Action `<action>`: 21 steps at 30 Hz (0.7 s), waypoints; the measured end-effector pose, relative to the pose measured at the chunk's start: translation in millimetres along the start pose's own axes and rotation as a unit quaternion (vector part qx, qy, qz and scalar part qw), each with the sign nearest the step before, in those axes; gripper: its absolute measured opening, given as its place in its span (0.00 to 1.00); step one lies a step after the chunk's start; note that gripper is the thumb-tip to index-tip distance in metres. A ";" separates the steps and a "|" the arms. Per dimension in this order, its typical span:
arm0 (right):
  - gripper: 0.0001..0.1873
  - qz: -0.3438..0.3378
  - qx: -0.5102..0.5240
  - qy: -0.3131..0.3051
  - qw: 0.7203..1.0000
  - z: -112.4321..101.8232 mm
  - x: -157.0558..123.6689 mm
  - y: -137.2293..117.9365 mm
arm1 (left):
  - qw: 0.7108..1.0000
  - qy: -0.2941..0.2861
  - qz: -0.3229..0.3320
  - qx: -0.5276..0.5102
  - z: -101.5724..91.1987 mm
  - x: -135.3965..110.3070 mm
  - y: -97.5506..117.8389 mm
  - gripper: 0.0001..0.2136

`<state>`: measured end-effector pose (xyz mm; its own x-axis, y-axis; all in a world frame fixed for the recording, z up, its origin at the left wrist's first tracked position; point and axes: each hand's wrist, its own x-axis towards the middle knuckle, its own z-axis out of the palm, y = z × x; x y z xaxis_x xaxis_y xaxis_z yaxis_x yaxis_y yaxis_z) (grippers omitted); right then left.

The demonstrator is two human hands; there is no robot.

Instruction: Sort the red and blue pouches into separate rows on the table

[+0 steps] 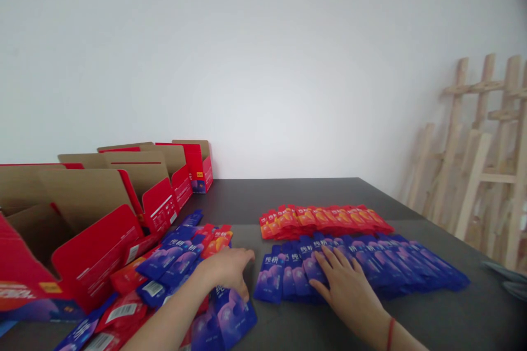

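My left hand (pixel 231 269) is over the right edge of a jumbled pile of blue and red packets. Its thumb and fingers are curved and apart, with a blue packet (pixel 235 315) just below; whether they touch is unclear. Fingers spread, my right hand (pixel 348 288) lies on a row of overlapping blue packets (pixel 385 263) with purple fruit pictures. Behind that row stretches a second row of overlapping red packets (pixel 325 220) with orange fruit pictures. In the loose pile, some red packets (pixel 123 311) lie with their barcode side up.
Several open red cardboard boxes (pixel 102 247) with brown insides line the left side of the dark table (pixel 280 192). A white wall stands behind. Wooden easel-like frames (pixel 486 175) lean at the right, beyond the table edge. A dark, blurred object (pixel 508 279) is at the far right.
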<state>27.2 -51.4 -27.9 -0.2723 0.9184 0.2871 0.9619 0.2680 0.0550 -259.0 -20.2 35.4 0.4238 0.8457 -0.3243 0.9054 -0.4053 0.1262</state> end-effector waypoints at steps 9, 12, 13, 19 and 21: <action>0.28 -0.030 0.017 0.000 0.999 -5.4 -6.9 -4.4 | 0.996 0.078 0.037 -0.036 27.0 11.0 32.2 0.41; 0.28 -0.047 0.030 0.015 0.998 -4.7 -9.7 -9.0 | 0.993 0.082 0.071 -0.047 25.4 10.7 29.7 0.38; 0.29 -0.051 0.033 0.020 0.998 -4.2 -10.1 -10.8 | 0.992 0.081 0.085 -0.054 24.5 10.4 28.0 0.36; 0.31 -0.048 0.041 0.044 0.997 1.1 -9.6 -21.5 | 0.986 0.065 0.128 -0.087 23.7 10.6 20.7 0.33; 0.32 -0.045 0.037 0.046 0.997 0.8 -8.4 -23.3 | 0.985 0.063 0.136 -0.091 25.1 11.4 20.1 0.36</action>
<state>7.1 -65.1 -32.4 -0.3497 0.8601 0.3715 0.9283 0.3715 0.0139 -236.6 -27.4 10.7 0.6404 0.7554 -0.1388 0.7428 -0.5632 0.3621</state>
